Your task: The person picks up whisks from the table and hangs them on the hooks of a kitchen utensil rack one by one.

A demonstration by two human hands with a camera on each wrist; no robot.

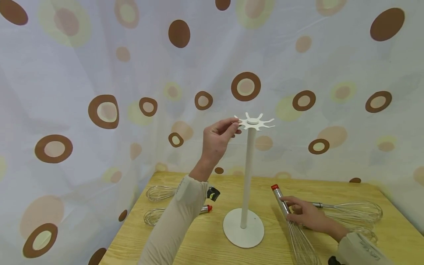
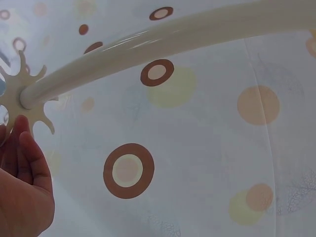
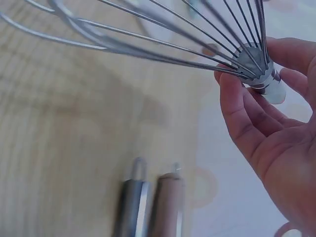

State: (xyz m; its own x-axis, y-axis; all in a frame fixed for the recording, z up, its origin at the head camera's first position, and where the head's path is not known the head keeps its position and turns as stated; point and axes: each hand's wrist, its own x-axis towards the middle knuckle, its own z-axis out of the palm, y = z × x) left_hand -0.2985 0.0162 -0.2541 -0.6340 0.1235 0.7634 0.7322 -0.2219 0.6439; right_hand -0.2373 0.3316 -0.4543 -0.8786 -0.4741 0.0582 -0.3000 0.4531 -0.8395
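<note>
A white stand with a round base [image 1: 243, 235] and a tall pole rises from the table, topped by a star-shaped hook plate [image 1: 261, 125]. Fingers and thumb of my left hand [image 1: 216, 141] pinch one prong at the plate's left edge; the left wrist view shows this hand [image 2: 24, 197] below the plate, beside the pole [image 2: 143, 49]. To the right of the base, my right hand [image 1: 308, 214] grips a wire whisk [image 1: 281, 202] with a metal handle and red tip. In the right wrist view, its fingers circle the handle where the wires [image 3: 197, 42] begin.
More whisks [image 1: 356, 211] lie at the right, two of their handles [image 3: 133, 207] showing in the right wrist view. On the left are a whisk with a black end [image 1: 161, 192] and one with a red end [image 1: 207, 208], partly behind my left sleeve. A patterned curtain [image 1: 139, 66] hangs behind the wooden table [image 1: 198, 239].
</note>
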